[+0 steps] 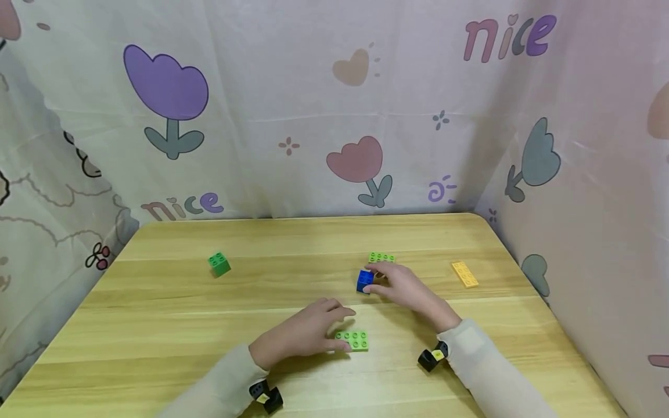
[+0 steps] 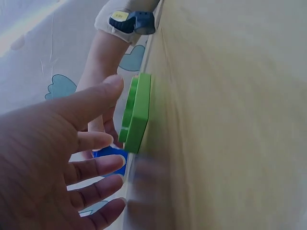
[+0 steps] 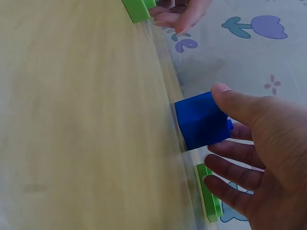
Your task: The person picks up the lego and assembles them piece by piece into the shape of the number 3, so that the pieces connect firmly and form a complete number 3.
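Observation:
My right hand [image 1: 399, 284] is at a dark blue block [image 1: 364, 281]; in the right wrist view its thumb and fingers lie at opposite sides of the blue block [image 3: 202, 120], pinching it low over the table. Nearer the front, my left hand [image 1: 305, 331] spreads around a light green 2x4 brick [image 1: 358, 341], the thumb overlapping its near left corner. The left wrist view shows the fingers apart, beside the green brick [image 2: 136, 112]. Behind the right hand lies another light green brick [image 1: 382, 257], partly hidden by the fingers.
A darker green block [image 1: 219, 264] sits at the back left of the wooden table [image 1: 157, 325]. Over on the right lies a flat yellow-orange brick [image 1: 464, 274]. A printed cloth [image 1: 261, 116] hangs behind the table and along both sides.

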The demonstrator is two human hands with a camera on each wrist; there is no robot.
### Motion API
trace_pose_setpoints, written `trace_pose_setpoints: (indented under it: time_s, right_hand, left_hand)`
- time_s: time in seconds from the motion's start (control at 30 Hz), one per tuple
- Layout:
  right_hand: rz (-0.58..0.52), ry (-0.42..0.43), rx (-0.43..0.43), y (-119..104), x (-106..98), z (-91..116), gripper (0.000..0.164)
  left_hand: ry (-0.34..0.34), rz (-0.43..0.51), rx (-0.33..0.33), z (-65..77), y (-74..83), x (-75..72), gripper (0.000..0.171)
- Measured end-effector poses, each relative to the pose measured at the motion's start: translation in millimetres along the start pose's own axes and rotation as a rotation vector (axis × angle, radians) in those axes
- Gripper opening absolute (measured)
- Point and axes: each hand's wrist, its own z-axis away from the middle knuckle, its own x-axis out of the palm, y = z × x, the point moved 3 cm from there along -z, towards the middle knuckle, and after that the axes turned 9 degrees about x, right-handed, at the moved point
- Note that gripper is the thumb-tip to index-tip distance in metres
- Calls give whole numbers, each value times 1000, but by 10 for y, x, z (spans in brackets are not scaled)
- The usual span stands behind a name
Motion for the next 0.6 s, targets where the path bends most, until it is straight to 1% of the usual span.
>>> trace_pose_setpoints:
  time_s: [0.17,0.33,0.6]
  right_hand:
    - [22,21,-25,-7,18,-6,53]
    - [32,32,-52,-8,32,-16,50]
    - [20,36,-32,7,55,-8,49]
  left_hand:
    - [16,-19,25,-5,23,45,66]
    - [44,-45,59,-13,38,104,59]
    - [68,-92,103,-25,43,145,45]
